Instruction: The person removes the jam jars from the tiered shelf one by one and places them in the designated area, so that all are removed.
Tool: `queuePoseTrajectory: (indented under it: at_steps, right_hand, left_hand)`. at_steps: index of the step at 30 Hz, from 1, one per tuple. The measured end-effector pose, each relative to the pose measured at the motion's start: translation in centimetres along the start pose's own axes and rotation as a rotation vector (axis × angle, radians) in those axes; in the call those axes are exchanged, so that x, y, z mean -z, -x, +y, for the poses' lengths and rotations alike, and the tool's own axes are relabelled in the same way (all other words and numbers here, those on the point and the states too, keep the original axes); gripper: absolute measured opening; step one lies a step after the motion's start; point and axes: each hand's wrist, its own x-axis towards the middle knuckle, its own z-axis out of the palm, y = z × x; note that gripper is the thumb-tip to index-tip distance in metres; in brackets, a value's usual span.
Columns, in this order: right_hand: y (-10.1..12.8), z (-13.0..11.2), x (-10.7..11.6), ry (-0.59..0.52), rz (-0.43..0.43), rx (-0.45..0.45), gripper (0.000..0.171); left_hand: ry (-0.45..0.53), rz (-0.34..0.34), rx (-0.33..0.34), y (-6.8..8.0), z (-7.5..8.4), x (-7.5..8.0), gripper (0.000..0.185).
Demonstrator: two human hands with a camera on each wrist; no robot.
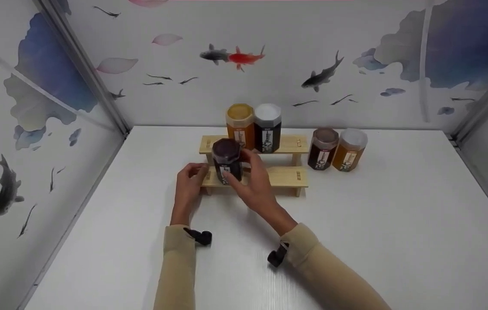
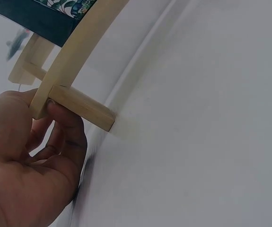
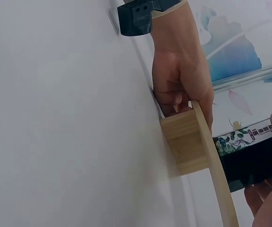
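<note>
left hand [image 1: 190, 181]: grips the left end of the rack's lower step, thumb and fingers curled round the board edge; the left wrist view shows the thumb [image 2: 62, 116] pressed against the leg there.
rack [image 1: 287, 176]: two-step wooden stand on the worktop [image 1: 399, 224], its long axis running left to right across the person's front.
jar [image 1: 226, 161]: dark, with a dark lid, upright at the left part of the lower step, directly ahead of both hands and between them.
right hand [image 1: 254, 183]: wraps the jar from its right side, fingers on the label; it is the nearer hand to the jar.
other jars: two on the upper step [image 1: 253, 127], two on the worktop just right of the rack [image 1: 337, 148].
</note>
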Motion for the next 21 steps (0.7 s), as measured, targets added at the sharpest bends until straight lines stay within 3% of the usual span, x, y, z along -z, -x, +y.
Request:
queuePoseTrajectory:
  at_steps: [7, 13, 21]
  right_hand:
    - [-0.38, 0.08, -0.56, 0.078, 0.088, 0.037, 0.069]
    - [-0.40, 0.24, -0.53, 0.054, 0.095, 0.063, 0.067]
    - [-0.16, 0.25, -0.60, 0.055, 0.095, 0.017, 0.066]
  left_hand:
    - [-0.002, 0.003, -0.005, -0.21, -0.12, -0.14, 0.034]
    - [0.038, -0.003, 0.004, -0.26, -0.09, -0.09, 0.031]
    - [0.036, -0.011, 0.011, -0.10, 0.01, 0.01, 0.028]
